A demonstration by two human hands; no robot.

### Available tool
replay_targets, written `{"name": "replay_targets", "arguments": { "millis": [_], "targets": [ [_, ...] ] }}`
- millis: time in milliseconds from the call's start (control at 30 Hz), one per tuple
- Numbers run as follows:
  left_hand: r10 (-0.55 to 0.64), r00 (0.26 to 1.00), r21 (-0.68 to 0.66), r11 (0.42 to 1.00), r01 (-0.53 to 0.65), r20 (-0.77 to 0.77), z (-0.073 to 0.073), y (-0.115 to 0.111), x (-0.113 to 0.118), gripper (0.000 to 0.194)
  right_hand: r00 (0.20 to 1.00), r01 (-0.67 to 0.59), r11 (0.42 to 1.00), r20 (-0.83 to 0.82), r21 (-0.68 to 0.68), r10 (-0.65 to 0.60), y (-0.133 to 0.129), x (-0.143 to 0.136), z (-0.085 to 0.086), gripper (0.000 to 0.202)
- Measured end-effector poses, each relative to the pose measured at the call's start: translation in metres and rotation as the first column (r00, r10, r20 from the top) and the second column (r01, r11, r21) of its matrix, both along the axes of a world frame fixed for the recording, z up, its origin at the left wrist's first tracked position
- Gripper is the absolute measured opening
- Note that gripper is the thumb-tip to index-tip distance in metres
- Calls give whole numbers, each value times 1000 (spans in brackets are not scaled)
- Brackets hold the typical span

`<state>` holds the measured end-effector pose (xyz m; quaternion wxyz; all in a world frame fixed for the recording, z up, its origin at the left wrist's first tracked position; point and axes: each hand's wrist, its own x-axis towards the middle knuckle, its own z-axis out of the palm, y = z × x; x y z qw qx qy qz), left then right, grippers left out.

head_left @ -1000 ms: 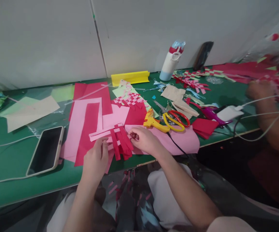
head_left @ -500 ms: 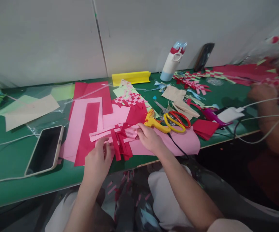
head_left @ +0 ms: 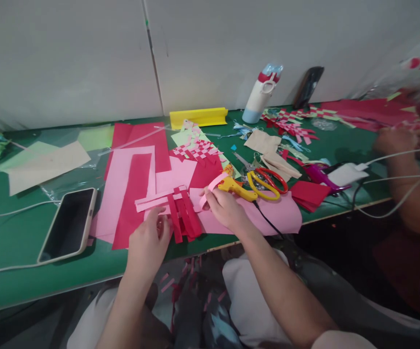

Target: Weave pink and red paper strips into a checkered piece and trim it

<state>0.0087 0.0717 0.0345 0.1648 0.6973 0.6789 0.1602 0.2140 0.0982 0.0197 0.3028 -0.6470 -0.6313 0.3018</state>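
Head view has the right hand (head_left: 217, 203) near the centre, fingers pinched on a pink strip (head_left: 215, 183)! Left hand (head_left: 150, 235), fingers slightly apart, touches the woven strips (head_left: 181, 213), just below centre; yellow-handled scissors (head_left: 262, 183) lie right of centre.

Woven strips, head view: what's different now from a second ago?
The right hand has moved slightly right, away from the woven strips, and now holds up a curved pink strip near the yellow glue gun. The left hand stays at the weave's left side; phone and scissors lie as before.
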Motion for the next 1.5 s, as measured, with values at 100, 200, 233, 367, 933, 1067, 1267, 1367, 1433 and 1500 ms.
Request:
{"name": "replay_targets", "arguments": {
  "millis": [100,200,233,367,933,1067,1267,1367,1433,1500],
  "targets": [
    [-14,999,-3,1000,14,30,0,0,0,30,999,-38,999,23,24,38,-1,1,-3,36],
    [-2,997,-8,1000,3,79,0,-1,0,30,996,-70,997,54,41,68,-3,2,-6,36],
    [9,995,-3,1000,-9,97,0,-1,0,30,995,-77,996,61,44,74,-3,2,-6,36],
    [54,989,51,997,-61,140,1,-3,-3,27,993,-90,995,77,46,86,-5,-2,-4,38],
    [58,991,15,998,-61,118,-2,-6,6,26,987,-97,995,-125,21,99,-6,-21,-1,38],
    [100,950,-83,993,-79,297,-4,-4,9,32,969,-64,998,-242,-24,56,-7,-23,-7,36],
    [127,787,-177,984,-23,604,-16,-1,7,42,959,-28,999,-282,-35,17,-5,-23,-15,35],
    [149,729,-232,973,14,668,-15,-1,7,47,971,-18,998,-237,-65,2,-5,-22,-17,33],
    [168,730,-263,965,17,662,-14,-3,7,48,979,-12,997,-205,-82,-5,-5,-22,-16,32],
    [177,770,-271,963,-6,613,-14,-3,7,46,985,-3,996,-174,-90,-13,-5,-22,-15,31]
  ]
}}
